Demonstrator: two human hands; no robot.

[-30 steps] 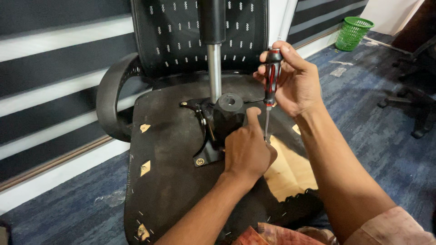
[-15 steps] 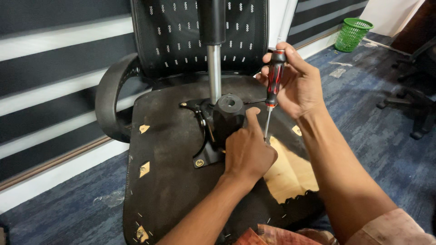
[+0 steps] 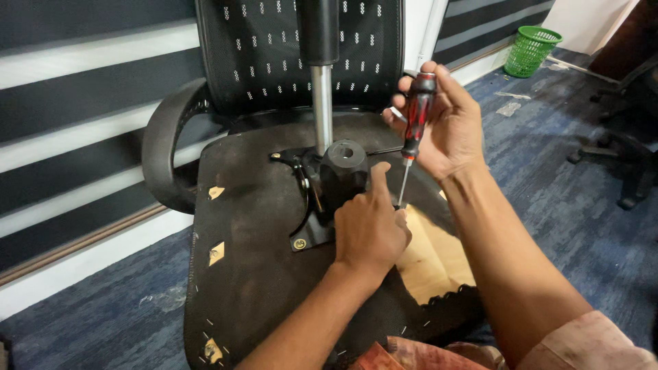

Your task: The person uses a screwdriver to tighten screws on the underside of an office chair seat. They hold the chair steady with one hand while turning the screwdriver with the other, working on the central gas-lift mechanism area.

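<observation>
Both of my hands are over the upturned black office chair seat (image 3: 247,274), whose dusty fabric underside faces up at me. My right hand (image 3: 445,123) is wrapped around the red-and-black plastic handle of a screwdriver (image 3: 417,113), fingers closed on it from the far and right sides, thumb across the top. The tool stands nearly upright, its thin metal shaft pointing down, and the tip meets the seat just right of my left hand (image 3: 370,229). That left hand rests curled on the black metal mounting plate (image 3: 312,233) at the middle of the seat, fingers folded in and the forefinger stretched forward against the rounded black housing (image 3: 343,171); I cannot tell whether it pinches anything under the knuckles. From the housing a chrome gas-lift column (image 3: 322,109) rises toward the far side, ending in a black sleeve. A brass-coloured bolt head (image 3: 299,244) sits at the plate's near left corner. Torn fabric to the near right of my left hand bares pale plywood (image 3: 432,264). Left of the seat curves a black armrest (image 3: 164,147); far behind stands the mesh backrest (image 3: 274,48). Far right on the blue carpet is a green plastic bin (image 3: 531,49).
</observation>
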